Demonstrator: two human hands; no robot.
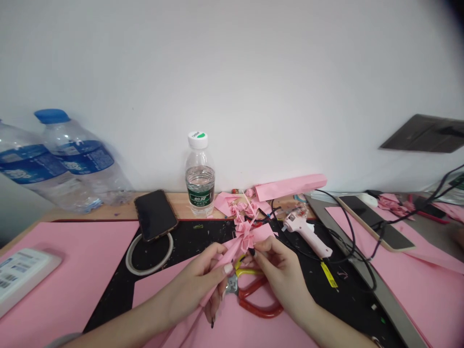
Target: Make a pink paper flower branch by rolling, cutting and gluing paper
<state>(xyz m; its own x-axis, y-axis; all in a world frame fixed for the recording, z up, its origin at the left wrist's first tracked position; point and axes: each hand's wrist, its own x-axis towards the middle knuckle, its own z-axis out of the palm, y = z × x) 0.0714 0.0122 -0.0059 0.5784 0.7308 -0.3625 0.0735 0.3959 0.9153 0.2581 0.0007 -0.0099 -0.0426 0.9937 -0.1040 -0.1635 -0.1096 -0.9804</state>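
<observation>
My left hand [208, 275] is closed round a rolled pink paper stem [217, 270], which slants up toward the middle. Folded pink paper flowers [245, 238] sit at the stem's upper end. My right hand [277, 268] pinches the pink paper just below the flowers, its thumb and forefinger together. Below and between my hands, scissors [259, 299] with red and yellow handles lie on a pink sheet [261, 333]; my left hand partly hides their blades.
A water bottle [200, 186] stands by the wall, with a black phone [155, 215] and tape roll [149, 268] to its left. A pink glue gun [308, 234], black cables and another phone [375, 222] lie to the right. Large bottles [85, 154] lean at the left.
</observation>
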